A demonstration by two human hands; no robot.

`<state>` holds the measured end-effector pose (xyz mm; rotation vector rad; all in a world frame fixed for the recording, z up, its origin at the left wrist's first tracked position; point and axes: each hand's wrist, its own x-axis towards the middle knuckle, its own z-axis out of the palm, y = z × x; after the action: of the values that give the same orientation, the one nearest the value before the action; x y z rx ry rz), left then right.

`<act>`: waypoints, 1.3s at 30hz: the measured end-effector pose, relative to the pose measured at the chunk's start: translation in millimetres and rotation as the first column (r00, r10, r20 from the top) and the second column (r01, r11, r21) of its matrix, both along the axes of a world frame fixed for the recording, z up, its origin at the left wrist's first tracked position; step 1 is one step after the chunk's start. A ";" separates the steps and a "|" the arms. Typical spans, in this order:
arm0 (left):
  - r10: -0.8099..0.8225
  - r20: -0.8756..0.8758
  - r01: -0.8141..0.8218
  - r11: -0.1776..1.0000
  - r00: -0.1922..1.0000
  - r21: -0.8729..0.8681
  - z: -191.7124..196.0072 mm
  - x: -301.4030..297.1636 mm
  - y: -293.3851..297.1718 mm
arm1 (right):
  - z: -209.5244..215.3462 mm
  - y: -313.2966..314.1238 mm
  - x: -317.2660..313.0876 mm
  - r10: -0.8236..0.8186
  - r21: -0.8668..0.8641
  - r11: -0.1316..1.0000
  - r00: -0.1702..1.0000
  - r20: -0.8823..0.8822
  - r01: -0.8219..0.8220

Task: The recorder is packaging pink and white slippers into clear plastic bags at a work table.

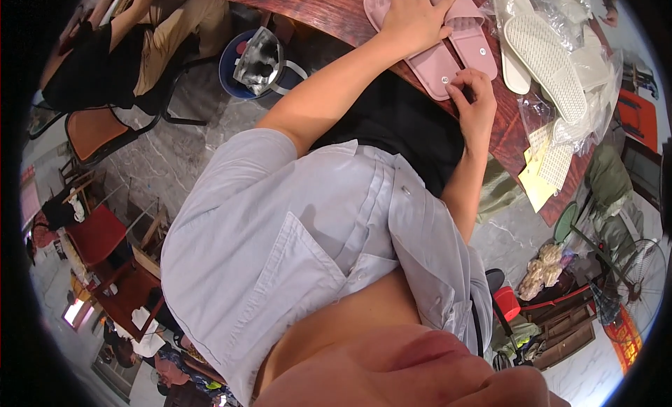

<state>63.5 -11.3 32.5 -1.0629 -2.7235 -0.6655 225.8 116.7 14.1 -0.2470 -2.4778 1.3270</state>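
Observation:
A pair of pink slide slippers lies side by side on the dark red wooden table (pixel 315 8). My left hand (pixel 413 22) rests with spread fingers across the left slipper (pixel 428 65), its thumb reaching towards the right slipper (pixel 479 43). Each heel bears a small round white sticker. My right hand (pixel 477 102) is beside the left slipper's heel, thumb and forefinger pinched together; whatever is between them is too small to make out. Right of the pink pair, cream slippers (pixel 542 53) lie among clear plastic bags.
A yellow sheet (pixel 535 186) and a sheet of small round stickers (pixel 556 165) lie at the table's right edge. Left of my arm stands a blue bucket (pixel 234 74). Another person sits at the upper left near a brown chair (pixel 101 134). A fan (pixel 640 267) stands at the right.

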 end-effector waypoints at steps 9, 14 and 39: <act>0.004 -0.081 0.001 0.999 0.997 0.050 -7.4 -1.3 2.6 | -12.9 -12.3 14.0 0.002 0.379 0.923 0.984 -0.179 0.067; 0.011 -0.078 -0.009 0.999 0.997 0.034 -5.7 -2.5 3.3 | -11.2 -11.2 12.6 0.007 0.340 0.939 0.985 -0.172 0.053; 0.014 -0.142 -0.008 0.999 0.990 0.045 -35.1 -10.0 13.5 | -14.8 -0.9 15.8 -0.050 0.150 0.985 0.967 -0.251 0.090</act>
<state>53.5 2.2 -2.6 -1.0426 -2.5797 -0.6195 241.5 115.8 -0.6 -0.1222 -2.3262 1.0527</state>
